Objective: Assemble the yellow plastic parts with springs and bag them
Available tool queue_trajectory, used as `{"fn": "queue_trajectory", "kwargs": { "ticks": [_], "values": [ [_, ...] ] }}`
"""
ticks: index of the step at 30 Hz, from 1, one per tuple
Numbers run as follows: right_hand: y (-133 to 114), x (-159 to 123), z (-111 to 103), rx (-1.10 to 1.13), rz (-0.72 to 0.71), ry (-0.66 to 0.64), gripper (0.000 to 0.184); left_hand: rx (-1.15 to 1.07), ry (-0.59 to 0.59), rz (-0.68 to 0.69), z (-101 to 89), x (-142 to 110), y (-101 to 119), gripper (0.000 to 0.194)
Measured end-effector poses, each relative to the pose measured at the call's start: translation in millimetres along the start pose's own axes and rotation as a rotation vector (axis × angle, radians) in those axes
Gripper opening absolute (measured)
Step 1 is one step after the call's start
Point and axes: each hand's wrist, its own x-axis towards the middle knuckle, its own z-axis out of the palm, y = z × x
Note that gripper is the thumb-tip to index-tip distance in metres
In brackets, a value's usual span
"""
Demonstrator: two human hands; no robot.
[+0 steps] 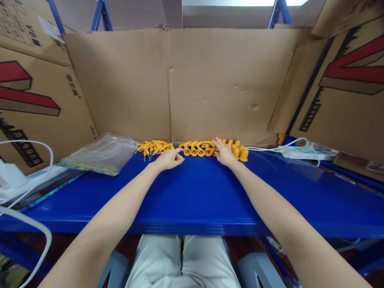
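Observation:
A row of yellow plastic pieces with round, cup-like ends (201, 152) lies along the foot of the cardboard wall. My left hand (169, 159) is at the row's left end, its fingers curled with a small yellow plastic piece (180, 156) showing between thumb and fingers. Most of that piece is hidden. My right hand (224, 154) lies over the row's right part, fingers stretched out, touching the pieces. Beyond it stand more yellow pieces (242, 154) close together. Left of my left hand is a pile of yellow forked pieces with small metal chains (151, 147).
Clear plastic bags (102, 154) lie on the blue shelf (195, 196) at the left. A white power strip with cables (303, 152) sits at the right, and a white plug and cable (13, 176) at the left. Cardboard boxes (354, 104) flank the shelf; a cardboard panel (216, 84) closes the back.

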Motion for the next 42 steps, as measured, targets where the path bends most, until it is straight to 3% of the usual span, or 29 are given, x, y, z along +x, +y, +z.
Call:
{"fn": "queue_trajectory", "kwargs": {
  "ticks": [5, 9, 12, 23, 34, 39, 42],
  "values": [
    [1, -1, -9, 0.011, 0.029, 0.063, 0.076, 0.001, -0.002, -0.006, -0.4, 1, 0, 0.040],
    [9, 0, -20, 0.008, 0.150, 0.216, 0.073, 0.006, -0.011, -0.002, -1.1, 1, 1, 0.033],
    [18, -1, -25, 0.015, 0.214, 0.263, 0.065, 0.019, -0.001, -0.007, -1.9, 1, 1, 0.028],
    [18, -6, -7, -0.124, 0.163, -0.047, 0.068, 0.039, 0.004, 0.010, -2.7, 1, 1, 0.026],
    [19, 0, -8, -0.173, 0.140, 0.160, 0.008, -0.009, -0.001, 0.007, -2.6, 1, 1, 0.023],
    [15, 0, -14, -0.177, 0.155, 0.218, 0.006, 0.010, -0.016, 0.000, -3.6, 2, 0, 0.022],
    [8, -1, -22, -0.207, 0.195, 0.187, 0.006, 0.057, 0.014, -0.007, -2.9, 4, -6, 0.022]
  ]
}}
